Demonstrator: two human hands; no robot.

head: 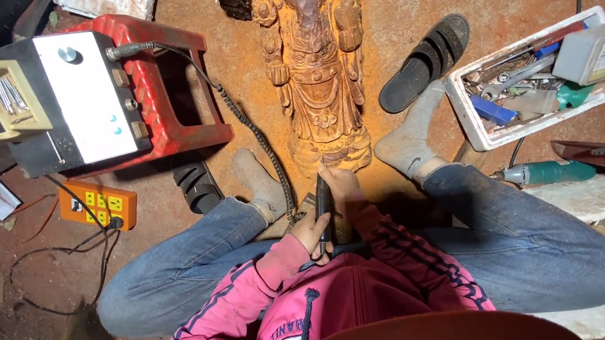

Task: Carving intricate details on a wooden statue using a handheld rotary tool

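Your left hand (313, 232) gripped the rotary tool (323, 203), your right hand (339, 181) clasped its tip at the wooden statue (318, 75); a slip could gouge it.

Red stool (181, 93); orange power strip (98, 203); pink striped sleeves (395, 249); blue jeans (531, 238).

The carved wooden statue (317, 68) lies flat on the dusty reddish floor, base toward the person, between the socked feet. The black rotary handpiece (322, 206) points tip-first at that base, its dark coiled cable running away to the left.
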